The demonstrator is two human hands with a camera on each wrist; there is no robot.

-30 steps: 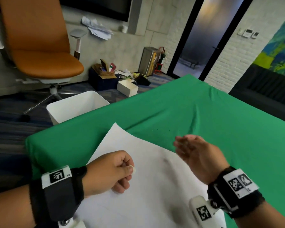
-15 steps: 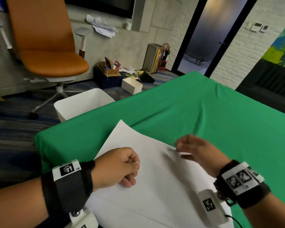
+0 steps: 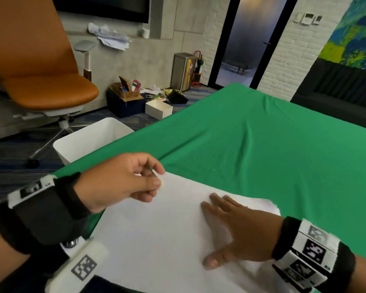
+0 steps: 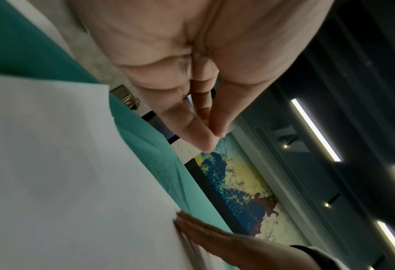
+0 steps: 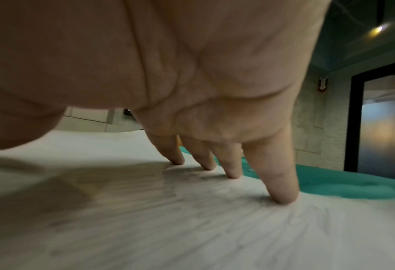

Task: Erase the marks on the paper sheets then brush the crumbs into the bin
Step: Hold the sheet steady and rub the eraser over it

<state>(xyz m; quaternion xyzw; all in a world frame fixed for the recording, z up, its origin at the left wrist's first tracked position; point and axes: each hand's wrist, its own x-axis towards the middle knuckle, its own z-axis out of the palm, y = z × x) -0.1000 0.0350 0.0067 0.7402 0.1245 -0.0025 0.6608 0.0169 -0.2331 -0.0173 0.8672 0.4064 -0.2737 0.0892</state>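
A white paper sheet (image 3: 167, 240) lies on the green cloth (image 3: 273, 144). My right hand (image 3: 226, 227) lies flat on it with straight fingers (image 5: 282, 182) pressing down near its far edge. Over the sheet's far left corner, my left hand (image 3: 156, 178) is raised and pinches a small white eraser (image 3: 162, 185) between thumb and fingertips (image 4: 205, 138). Dark eraser crumbs (image 3: 207, 155) are scattered on the cloth just beyond the paper. The white bin (image 3: 89, 140) stands on the floor against the table's left edge.
An orange office chair (image 3: 40, 81) stands behind the bin. Boxes and clutter (image 3: 140, 100) sit on the floor by the wall. A dark sofa (image 3: 336, 98) runs along the table's far right. The green cloth stretches wide beyond the crumbs.
My right hand has come down from the paper's far edge and now lies flat on the sheet. My left hand has lifted toward the sheet's far corner, still pinching the eraser.
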